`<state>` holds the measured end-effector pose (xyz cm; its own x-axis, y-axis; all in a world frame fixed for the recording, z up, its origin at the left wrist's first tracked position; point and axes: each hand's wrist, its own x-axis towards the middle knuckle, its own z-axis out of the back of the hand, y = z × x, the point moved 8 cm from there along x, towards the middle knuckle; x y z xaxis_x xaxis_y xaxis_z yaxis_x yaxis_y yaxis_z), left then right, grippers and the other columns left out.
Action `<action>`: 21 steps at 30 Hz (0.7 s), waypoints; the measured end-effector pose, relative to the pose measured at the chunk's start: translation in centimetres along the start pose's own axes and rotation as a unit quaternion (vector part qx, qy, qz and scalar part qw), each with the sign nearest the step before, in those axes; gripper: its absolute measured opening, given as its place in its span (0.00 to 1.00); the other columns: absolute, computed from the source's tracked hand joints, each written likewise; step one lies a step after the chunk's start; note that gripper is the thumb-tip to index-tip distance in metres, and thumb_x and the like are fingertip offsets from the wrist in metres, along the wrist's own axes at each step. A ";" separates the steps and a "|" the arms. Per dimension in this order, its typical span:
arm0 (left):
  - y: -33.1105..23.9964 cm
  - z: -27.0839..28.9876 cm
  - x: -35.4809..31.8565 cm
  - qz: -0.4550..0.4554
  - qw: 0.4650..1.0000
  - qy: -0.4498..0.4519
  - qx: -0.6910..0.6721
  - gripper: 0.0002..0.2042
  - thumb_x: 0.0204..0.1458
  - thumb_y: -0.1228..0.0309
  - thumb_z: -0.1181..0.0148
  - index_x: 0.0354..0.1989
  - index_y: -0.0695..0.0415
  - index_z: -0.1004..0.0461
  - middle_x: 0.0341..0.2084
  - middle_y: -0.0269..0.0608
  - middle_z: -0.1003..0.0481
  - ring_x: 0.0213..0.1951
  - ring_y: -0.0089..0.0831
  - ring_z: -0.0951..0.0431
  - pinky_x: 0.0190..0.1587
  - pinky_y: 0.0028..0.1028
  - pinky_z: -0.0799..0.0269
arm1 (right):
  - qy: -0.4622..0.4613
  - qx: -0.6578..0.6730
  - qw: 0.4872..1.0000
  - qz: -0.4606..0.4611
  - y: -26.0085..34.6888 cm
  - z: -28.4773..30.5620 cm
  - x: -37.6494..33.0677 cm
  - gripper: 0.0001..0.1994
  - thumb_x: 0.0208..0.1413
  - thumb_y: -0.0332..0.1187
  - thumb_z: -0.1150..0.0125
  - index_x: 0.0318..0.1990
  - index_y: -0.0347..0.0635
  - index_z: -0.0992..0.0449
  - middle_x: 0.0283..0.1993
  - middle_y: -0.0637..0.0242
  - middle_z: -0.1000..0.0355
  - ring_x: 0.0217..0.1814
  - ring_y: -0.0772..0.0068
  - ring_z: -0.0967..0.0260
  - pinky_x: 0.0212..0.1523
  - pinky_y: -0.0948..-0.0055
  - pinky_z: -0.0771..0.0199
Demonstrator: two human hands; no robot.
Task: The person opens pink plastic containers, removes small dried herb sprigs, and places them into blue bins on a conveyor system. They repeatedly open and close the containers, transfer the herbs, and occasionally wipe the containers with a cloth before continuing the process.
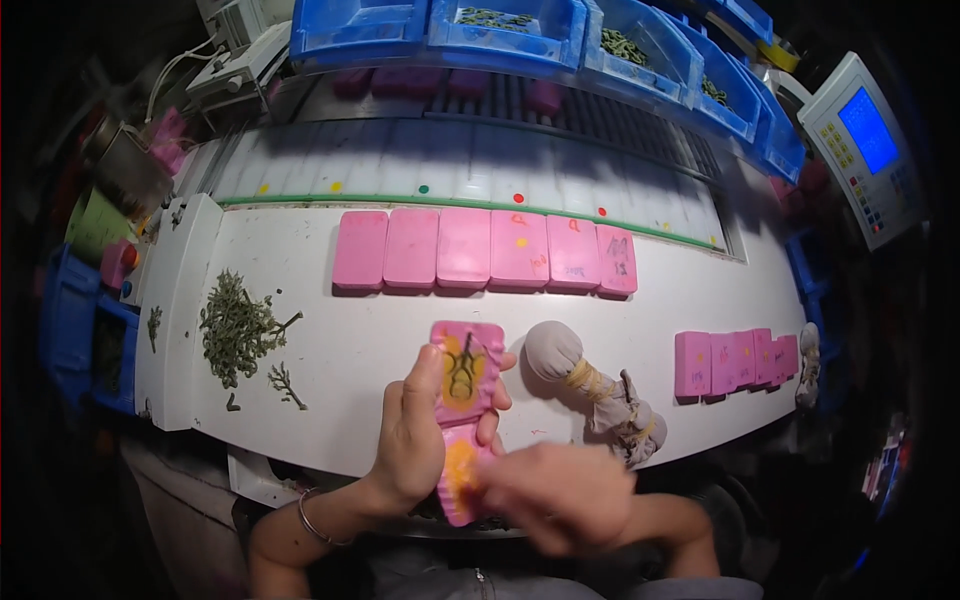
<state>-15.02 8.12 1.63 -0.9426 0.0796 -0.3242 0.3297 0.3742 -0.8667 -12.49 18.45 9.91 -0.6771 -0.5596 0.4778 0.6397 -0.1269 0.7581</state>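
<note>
My left hand (415, 420) is closed round a pink rubber mold (497, 345) spread open like a book above the table's front edge. A dark green branched piece with ring shapes (462, 375) lies in the orange-stained hollow of its upper half. The lower half hangs toward me, its inner face orange and yellow. Over that lower half's right side is my right hand (570, 495), its fingers curled and smeared by motion, so whether it grips anything cannot be told. Right of the mold rests a knotted grey cloth bundle (555, 350) tied with tan bands.
A row of several closed pink molds (463, 250) stands across the table's middle, with smaller ones (722, 362) at right. Green branched pieces (238, 325) are heaped at left. Blue bins (505, 35) hang along the back; a device with a blue screen (868, 130) stands at far right.
</note>
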 end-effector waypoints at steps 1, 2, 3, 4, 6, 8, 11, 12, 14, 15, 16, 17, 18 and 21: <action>-0.2 0.1 -0.3 -0.015 0.999 -0.003 0.039 0.31 0.60 0.52 0.77 0.42 0.70 0.32 0.25 0.43 0.29 0.27 0.30 0.27 0.31 0.29 0.28 | -0.047 -0.005 0.998 -0.051 -1.0 0.8 0.4 0.15 0.44 0.21 0.38 0.43 0.36 0.26 0.22 0.62 0.32 0.22 0.68 0.31 0.22 0.75 0.31; -0.5 0.2 -0.6 -0.030 0.997 -0.006 0.077 0.31 0.60 0.53 0.76 0.41 0.70 0.31 0.25 0.43 0.28 0.26 0.29 0.27 0.30 0.28 0.28 | -0.095 -0.010 0.990 -0.101 -2.0 1.6 1.1 0.16 0.45 0.20 0.40 0.45 0.35 0.27 0.22 0.61 0.32 0.21 0.67 0.32 0.22 0.75 0.32; -1.1 0.0 -1.0 -0.053 0.997 0.000 0.055 0.24 0.61 0.61 0.72 0.36 0.69 0.32 0.23 0.42 0.29 0.22 0.23 0.32 0.28 0.22 0.32 | -0.111 0.005 0.987 -0.118 -2.5 1.8 1.9 0.15 0.46 0.19 0.41 0.45 0.35 0.27 0.23 0.60 0.31 0.21 0.67 0.31 0.22 0.74 0.31; -1.3 -0.2 -1.1 -0.058 0.996 0.008 0.062 0.23 0.61 0.61 0.72 0.36 0.68 0.32 0.23 0.42 0.29 0.22 0.22 0.32 0.28 0.22 0.33 | -0.128 0.020 0.982 -0.135 -2.9 2.0 2.4 0.14 0.47 0.18 0.42 0.44 0.34 0.28 0.24 0.60 0.31 0.21 0.66 0.31 0.22 0.74 0.31; -1.6 -0.5 -1.4 -0.069 0.995 0.022 0.075 0.22 0.61 0.62 0.71 0.34 0.68 0.32 0.22 0.41 0.29 0.22 0.22 0.33 0.27 0.22 0.33 | -0.121 0.008 0.984 -0.133 -3.2 1.6 2.6 0.13 0.48 0.18 0.44 0.43 0.34 0.28 0.25 0.60 0.30 0.22 0.66 0.31 0.23 0.74 0.31; -1.4 -0.4 -1.3 -0.073 0.994 0.023 0.081 0.22 0.61 0.62 0.70 0.33 0.67 0.32 0.22 0.41 0.30 0.22 0.22 0.33 0.26 0.22 0.34 | -0.116 -0.006 0.986 -0.116 -3.2 1.5 2.8 0.11 0.49 0.17 0.45 0.41 0.34 0.29 0.25 0.59 0.30 0.22 0.66 0.30 0.23 0.74 0.30; -1.2 -0.3 -1.5 -0.074 0.992 0.017 0.098 0.23 0.61 0.59 0.71 0.32 0.67 0.32 0.20 0.41 0.30 0.21 0.23 0.32 0.25 0.23 0.34 | -0.124 0.010 0.985 -0.123 -3.5 1.4 2.5 0.08 0.50 0.17 0.47 0.38 0.34 0.29 0.24 0.59 0.30 0.21 0.68 0.30 0.22 0.75 0.30; -1.4 -0.4 -1.4 -0.076 0.991 0.007 0.114 0.25 0.60 0.58 0.72 0.31 0.67 0.32 0.19 0.41 0.30 0.21 0.25 0.31 0.25 0.24 0.34 | -0.131 0.041 0.978 -0.155 -4.0 1.2 2.2 0.07 0.51 0.17 0.47 0.37 0.34 0.30 0.24 0.60 0.30 0.21 0.69 0.29 0.22 0.75 0.30; -1.5 -0.3 -1.3 -0.074 0.988 -0.003 0.132 0.27 0.60 0.56 0.73 0.30 0.67 0.31 0.18 0.42 0.30 0.20 0.26 0.30 0.25 0.25 0.34 | -0.105 0.166 0.947 -0.253 -5.1 1.2 2.2 0.03 0.53 0.21 0.46 0.36 0.33 0.31 0.23 0.66 0.30 0.23 0.80 0.30 0.23 0.81 0.30; -1.3 -0.1 -1.2 -0.068 0.989 -0.006 0.134 0.27 0.60 0.56 0.73 0.30 0.67 0.31 0.18 0.42 0.30 0.20 0.26 0.30 0.25 0.25 0.34 | -0.092 0.188 0.944 -0.255 -5.5 1.1 2.3 0.04 0.53 0.22 0.45 0.35 0.33 0.31 0.22 0.67 0.31 0.22 0.82 0.32 0.23 0.83 0.32; -1.1 0.1 -1.1 -0.062 0.989 -0.009 0.136 0.27 0.60 0.56 0.73 0.30 0.67 0.31 0.18 0.42 0.30 0.20 0.26 0.30 0.24 0.24 0.34 | -0.079 0.210 0.940 -0.257 -5.8 1.0 2.4 0.05 0.52 0.23 0.43 0.35 0.33 0.31 0.22 0.69 0.31 0.22 0.85 0.33 0.22 0.85 0.34; -1.2 0.0 -1.0 -0.062 0.987 -0.005 0.151 0.27 0.60 0.56 0.73 0.31 0.68 0.31 0.19 0.44 0.29 0.19 0.26 0.30 0.24 0.24 0.34 | -0.044 0.211 0.935 -0.283 -6.2 1.0 2.2 0.06 0.51 0.24 0.41 0.35 0.33 0.31 0.21 0.72 0.34 0.22 0.89 0.38 0.22 0.88 0.39; -1.3 0.0 -1.1 -0.063 0.986 -0.005 0.156 0.27 0.60 0.56 0.73 0.31 0.68 0.31 0.19 0.44 0.29 0.19 0.26 0.30 0.24 0.24 0.34 | -0.025 0.223 0.923 -0.312 -6.4 0.9 2.2 0.06 0.51 0.24 0.41 0.33 0.34 0.31 0.20 0.74 0.36 0.21 0.91 0.42 0.21 0.88 0.42; -1.2 0.1 -1.0 -0.055 0.987 -0.023 0.148 0.27 0.60 0.56 0.72 0.29 0.67 0.30 0.17 0.44 0.29 0.18 0.27 0.30 0.24 0.23 0.34 | 0.011 0.253 0.913 -0.319 -6.6 0.8 2.4 0.07 0.49 0.23 0.38 0.34 0.33 0.30 0.23 0.72 0.33 0.20 0.86 0.36 0.18 0.88 0.38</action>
<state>-14.46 7.53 2.98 -0.9726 0.0090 -0.2321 0.2320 0.0921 -0.9684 -18.63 18.62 6.36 -0.8426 -0.5207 -0.1379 -0.1360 -0.0421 0.9898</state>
